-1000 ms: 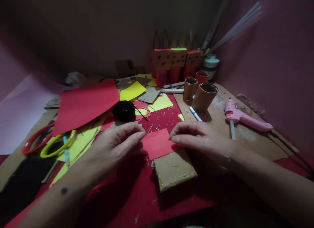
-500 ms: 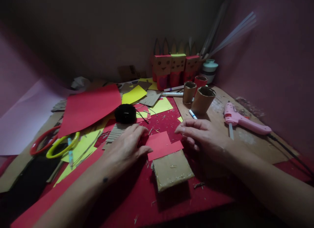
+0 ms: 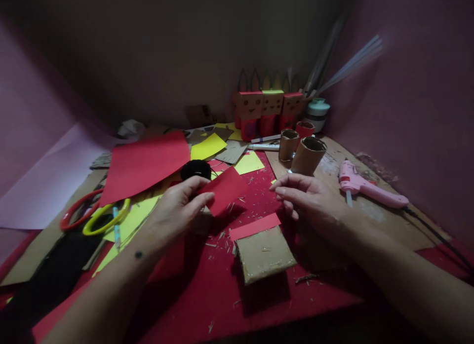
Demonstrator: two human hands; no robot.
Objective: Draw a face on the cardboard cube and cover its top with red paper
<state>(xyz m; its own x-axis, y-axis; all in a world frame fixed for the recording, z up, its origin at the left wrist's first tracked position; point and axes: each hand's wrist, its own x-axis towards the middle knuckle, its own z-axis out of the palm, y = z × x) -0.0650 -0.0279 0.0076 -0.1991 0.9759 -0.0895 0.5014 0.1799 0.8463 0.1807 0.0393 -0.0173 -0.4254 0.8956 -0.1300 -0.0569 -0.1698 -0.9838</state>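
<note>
- Far left, I see a smooth lilac sheet [image 3: 48,186].
- My left hand [image 3: 181,201]: fingers pinching flat red paper [image 3: 227,188] above the littered red table [image 3: 207,294].
- Nearer me, a squarish cardboard block [image 3: 264,257], red strip [image 3: 255,226] along its far edge.
- My right hand [image 3: 311,198]: fingers loosely curled; whether gripping, I cannot tell.
- Smooth pink glue gun [image 3: 370,186], purple wall [image 3: 418,112] beyond.

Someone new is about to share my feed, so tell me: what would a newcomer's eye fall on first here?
Probably the small red paper pinched in the left hand, up and left of the cardboard block that has a red strip along its far edge. Next might come the three cardboard figures with faces, standing at the back, and the pink glue gun lying on the right.
</note>
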